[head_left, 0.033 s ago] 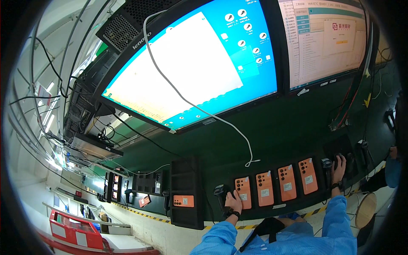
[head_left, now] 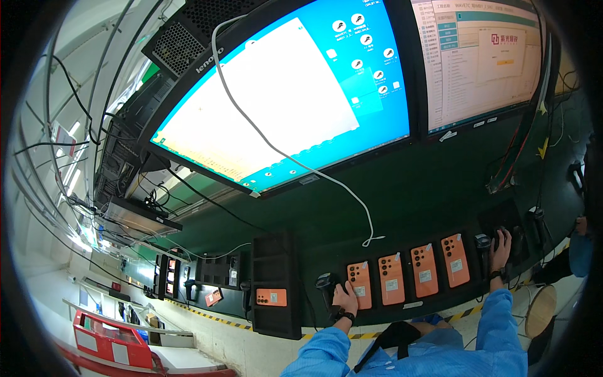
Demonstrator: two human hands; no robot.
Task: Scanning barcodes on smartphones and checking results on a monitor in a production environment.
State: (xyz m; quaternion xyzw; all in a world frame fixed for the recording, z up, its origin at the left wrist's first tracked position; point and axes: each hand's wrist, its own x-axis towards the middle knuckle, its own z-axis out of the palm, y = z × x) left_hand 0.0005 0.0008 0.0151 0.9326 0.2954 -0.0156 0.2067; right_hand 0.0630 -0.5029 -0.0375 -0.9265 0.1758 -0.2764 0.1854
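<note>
Nothing is visibly shifting between the two pictures: your hands, the phones and the screens are all staying where they were, so the work in hand is standing at the same point.

Your left hand [head_left: 345,298] is resting at the left end of the phone row, just beside a black scanner [head_left: 325,283]; whether its grip is closing on the handle or only lying against it, you cannot tell from here. Your right hand [head_left: 500,248] is reaching past the other end, near a second scanner [head_left: 482,242]; its fingers are covering something dark, and whether that grip is apart or together cannot be told either.

Four orange phones [head_left: 392,280] are lying in a row between your hands on the green counter [head_left: 414,207], backs up, camera ends pointing toward the screens, each carrying one white label. To your left, one more orange phone [head_left: 271,297] is lying sideways in a black tray [head_left: 274,323], and another [head_left: 214,297] is lying farther off.

Two large screens, a blue one [head_left: 383,113] and a paler one [head_left: 483,81], are glowing above, with one white cable [head_left: 339,183] hanging across.
</note>
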